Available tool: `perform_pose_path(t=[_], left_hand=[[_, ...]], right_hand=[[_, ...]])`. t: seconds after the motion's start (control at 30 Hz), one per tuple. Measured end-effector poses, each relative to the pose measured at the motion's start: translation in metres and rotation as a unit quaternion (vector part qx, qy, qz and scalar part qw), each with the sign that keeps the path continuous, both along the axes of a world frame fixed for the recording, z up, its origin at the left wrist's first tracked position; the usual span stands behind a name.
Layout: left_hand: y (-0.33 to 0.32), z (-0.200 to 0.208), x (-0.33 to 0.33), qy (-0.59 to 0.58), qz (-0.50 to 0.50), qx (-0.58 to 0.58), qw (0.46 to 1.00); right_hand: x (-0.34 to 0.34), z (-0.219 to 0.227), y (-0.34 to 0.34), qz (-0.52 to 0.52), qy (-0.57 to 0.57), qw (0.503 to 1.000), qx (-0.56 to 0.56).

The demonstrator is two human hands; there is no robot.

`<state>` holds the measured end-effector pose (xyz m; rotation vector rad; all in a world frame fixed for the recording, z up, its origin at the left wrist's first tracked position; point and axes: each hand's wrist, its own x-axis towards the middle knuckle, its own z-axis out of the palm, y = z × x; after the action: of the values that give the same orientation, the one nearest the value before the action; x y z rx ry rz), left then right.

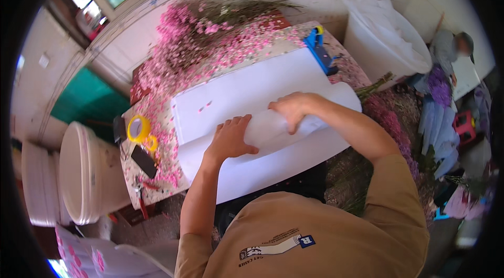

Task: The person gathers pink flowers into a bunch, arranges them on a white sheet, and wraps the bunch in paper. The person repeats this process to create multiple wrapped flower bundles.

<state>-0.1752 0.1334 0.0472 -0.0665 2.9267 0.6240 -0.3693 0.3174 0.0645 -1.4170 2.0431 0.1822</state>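
Note:
A large white sheet of paper (pixel 247 89) lies across a table, and its near part is rolled into a thick white roll (pixel 344 94). My left hand (pixel 230 139) rests flat on the left part of the roll, fingers spread. My right hand (pixel 290 110) presses on top of the roll near its middle, fingers curled over it. Pink flower heads (pixel 210 47) are heaped and scattered over the far and left side of the table, with green stems pointing to the right.
A yellow tape roll (pixel 138 127) and a black phone (pixel 143 161) lie at the table's left edge. A blue tape dispenser (pixel 320 47) stands at the far right corner. White buckets (pixel 86 173) stand left, a white-lined bin (pixel 388 36) right. A seated person (pixel 451 50) is far right.

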Motion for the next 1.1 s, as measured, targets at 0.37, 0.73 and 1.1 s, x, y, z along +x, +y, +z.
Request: perform_pose_path(t=[0.37,0.73,1.1], left_hand=[[-0.073,0.006,-0.070,-0.125,-0.014,0.049,0.991],[-0.028,-0.001,-0.114,-0.116,0.012,-0.039,0.992],[0.043,-0.072,-0.076,0.174,0.004,-0.236,0.956]], right_hand=[[-0.018,-0.015,-0.031,-0.005,0.012,0.990,-0.137],[-0.068,-0.029,0.010,-0.014,0.039,0.993,-0.107],[-0.069,-0.048,0.075,-0.041,0.136,0.982,-0.124]])
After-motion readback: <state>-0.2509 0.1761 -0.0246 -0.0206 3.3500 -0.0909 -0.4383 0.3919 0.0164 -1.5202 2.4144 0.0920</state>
